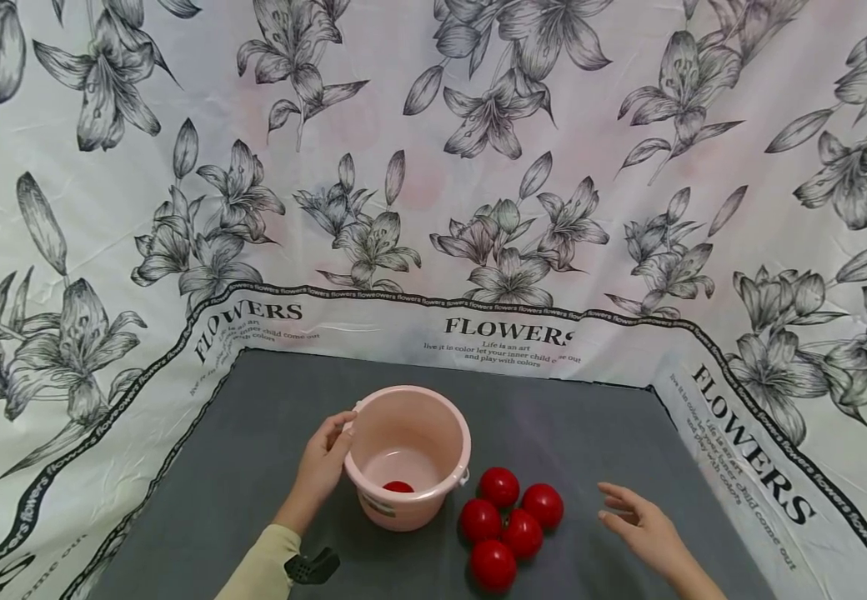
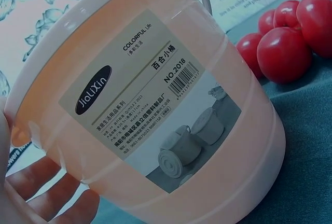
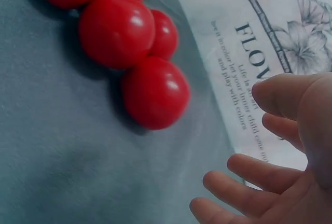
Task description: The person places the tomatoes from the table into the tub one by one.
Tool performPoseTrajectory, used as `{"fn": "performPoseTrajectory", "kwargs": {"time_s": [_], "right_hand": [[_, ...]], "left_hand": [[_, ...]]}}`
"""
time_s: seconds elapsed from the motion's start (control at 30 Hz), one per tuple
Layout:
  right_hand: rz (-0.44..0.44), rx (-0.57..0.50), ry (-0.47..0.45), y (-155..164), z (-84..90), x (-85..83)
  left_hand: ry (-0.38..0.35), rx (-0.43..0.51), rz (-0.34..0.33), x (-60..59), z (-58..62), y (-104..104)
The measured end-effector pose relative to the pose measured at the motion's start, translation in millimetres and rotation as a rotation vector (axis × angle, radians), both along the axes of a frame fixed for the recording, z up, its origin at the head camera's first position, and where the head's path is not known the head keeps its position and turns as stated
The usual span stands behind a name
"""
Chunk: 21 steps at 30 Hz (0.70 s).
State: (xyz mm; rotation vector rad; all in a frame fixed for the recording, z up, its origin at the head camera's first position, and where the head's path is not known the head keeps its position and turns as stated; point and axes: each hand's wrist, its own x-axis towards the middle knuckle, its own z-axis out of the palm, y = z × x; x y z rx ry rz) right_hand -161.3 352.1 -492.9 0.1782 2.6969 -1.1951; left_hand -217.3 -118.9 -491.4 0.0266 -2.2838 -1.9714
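Observation:
A pink plastic bucket (image 1: 433,421) stands upright on the grey table cover, with one red ball (image 1: 398,487) inside it. My left hand (image 1: 323,463) grips the bucket's left side, thumb at the rim; in the left wrist view its fingers (image 2: 44,185) lie against the labelled bucket wall (image 2: 155,105). Several red balls (image 1: 512,521) sit clustered just right of the bucket, also seen in the left wrist view (image 2: 284,53) and the right wrist view (image 3: 154,93). My right hand (image 1: 639,523) hovers right of the cluster, holding nothing, its fingers (image 3: 244,175) loosely spread.
The grey cover (image 1: 253,450) is ringed by a white cloth printed with flowers (image 1: 433,167), which rises at the back and both sides. A black strap clip (image 1: 312,567) sits at my left wrist.

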Motion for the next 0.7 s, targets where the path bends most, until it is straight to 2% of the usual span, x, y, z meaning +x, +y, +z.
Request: {"fn": "performPoseTrajectory", "kwargs": {"time_s": [0.13, 0.23, 0.33, 0.5, 0.7], "right_hand": [[-0.047, -0.046, 0.008, -8.6, -16.2, -3.0], [-0.074, -0.069, 0.01, -17.0, -25.1, -7.4], [-0.092, -0.08, 0.012, -26.3, -31.8, -12.5], [-0.133, -0.092, 0.013, -42.5, -39.8, -17.4], [-0.135, -0.069, 0.079, -57.1, -49.8, -20.8]], "left_hand": [[0.005, 0.004, 0.001, -7.0, -11.7, -2.0], [0.001, 0.022, 0.003, -15.4, -27.1, -4.6], [0.006, 0.021, 0.005, -16.7, -29.8, -5.4], [-0.007, 0.01, 0.02, -15.0, -26.2, -2.7], [-0.008, 0.017, 0.022, -3.2, -5.6, 1.7]]}}
